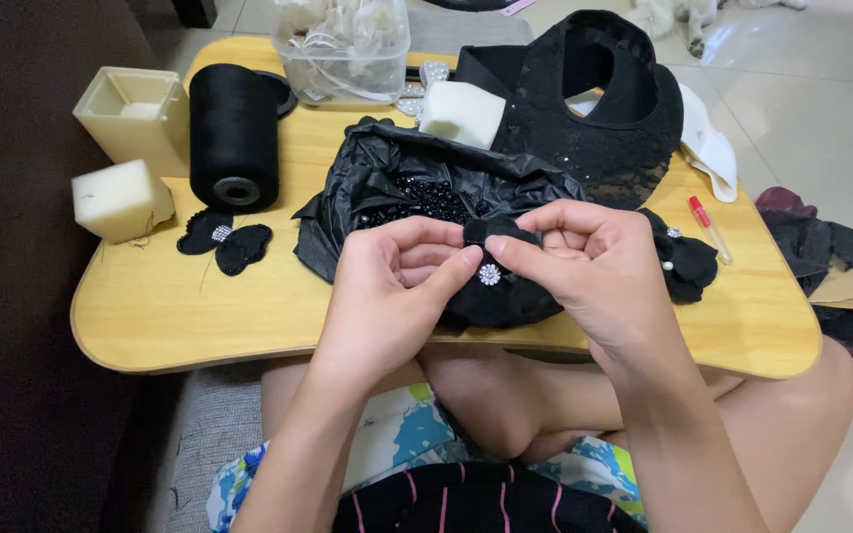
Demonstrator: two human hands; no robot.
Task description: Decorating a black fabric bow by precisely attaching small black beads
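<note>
A small black fabric bow (494,281) with a round rhinestone button (489,274) at its centre is held up between two bare hands, just above the near edge of a low wooden lap table (150,316). The left hand (397,281) is closed on the bow's left side, with thumb and forefinger pinched just beside the button. The right hand (584,262) is closed on the bow's right side and top, its fingertips curled over the upper edge.

Directly behind the hands, a crumpled black plastic bag (387,168) is seen lying open on the table, with a heap of shiny black beads (426,200) inside it. To the left of the bag, a finished black bow with a sparkly centre (223,237) lies flat on the wood. Near it stands a large spool of black thread (234,133), with a white foam block (120,200) and a cream square container (135,114) further left. A second foam block (461,112) rests at the bag's far edge. A clear plastic box (348,49) is placed at the back. A black lace visor cap (604,99) lies at the back right, and a thin tube with a red cap (710,227) lies near the right edge. Another black bow with a pearl (683,259) is seen just right of the right hand.
</note>
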